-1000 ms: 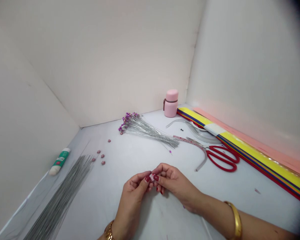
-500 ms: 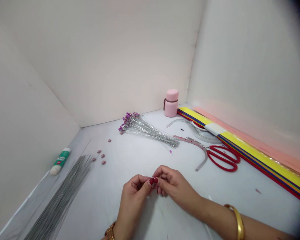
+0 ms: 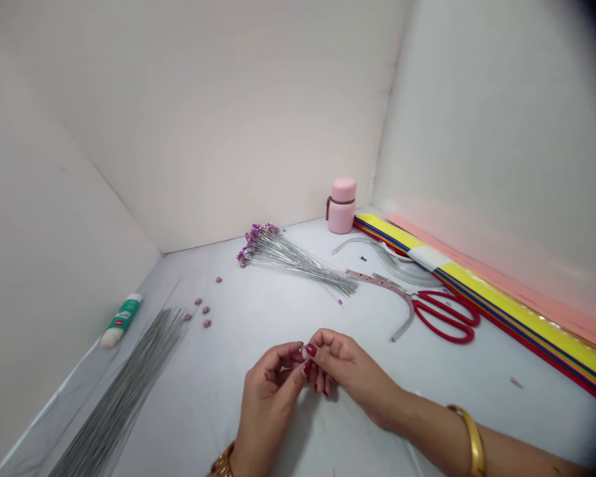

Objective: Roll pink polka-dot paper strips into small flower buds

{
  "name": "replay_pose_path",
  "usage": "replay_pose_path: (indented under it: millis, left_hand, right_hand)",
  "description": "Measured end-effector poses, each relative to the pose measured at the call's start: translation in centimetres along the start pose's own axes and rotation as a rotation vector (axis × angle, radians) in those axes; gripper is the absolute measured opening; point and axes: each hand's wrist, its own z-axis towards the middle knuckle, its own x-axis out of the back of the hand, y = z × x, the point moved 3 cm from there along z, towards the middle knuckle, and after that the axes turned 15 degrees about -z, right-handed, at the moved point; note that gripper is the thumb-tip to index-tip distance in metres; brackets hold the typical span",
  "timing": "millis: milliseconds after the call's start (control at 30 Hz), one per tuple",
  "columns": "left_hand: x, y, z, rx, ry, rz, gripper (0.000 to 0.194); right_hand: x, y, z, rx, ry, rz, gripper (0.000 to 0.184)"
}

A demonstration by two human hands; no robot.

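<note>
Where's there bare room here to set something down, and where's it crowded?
Bare work surface lies between the beaded wire bundle and your left hand and right hand. Another patch lies between the red-handled scissors and your right forearm. It's crowded at back right, around the pink jar and paper strips.

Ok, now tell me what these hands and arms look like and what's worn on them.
The left hand has a gold link band at the wrist, possibly a watch. The right hand has a smooth gold bangle on the forearm. Nails are painted dark red. No sleeves show.
</note>
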Motion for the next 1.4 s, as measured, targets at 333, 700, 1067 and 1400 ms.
replay_pose_path:
  millis: [333, 700, 1067, 1400]
  left_hand:
    - [0.4, -0.1, 0.1, -0.073, 0.01, 0.037, 0.01]
    - [-0.3, -0.5, 0.6, 0.223, -0.029, -0.263, 0.016]
    - [0.6, -0.7, 0.7, 0.106, -0.008, -0.013, 0.016]
    - [0.3, -0.2, 0.3, 0.068, 0.015, 0.05, 0.013]
  right_hand:
    - [-0.1, 0.2, 0.0, 0.068, -0.108, -0.096, 0.03]
    - [-0.1, 0.3, -0.2, 0.087, -0.138, -0.182, 0.03]
    - [0.2, 0.0, -0.3, 0.167, -0.003, -0.525, 0.029]
    - [0.3, -0.5, -0.7, 0.218, 0.077, -0.706, 0.027]
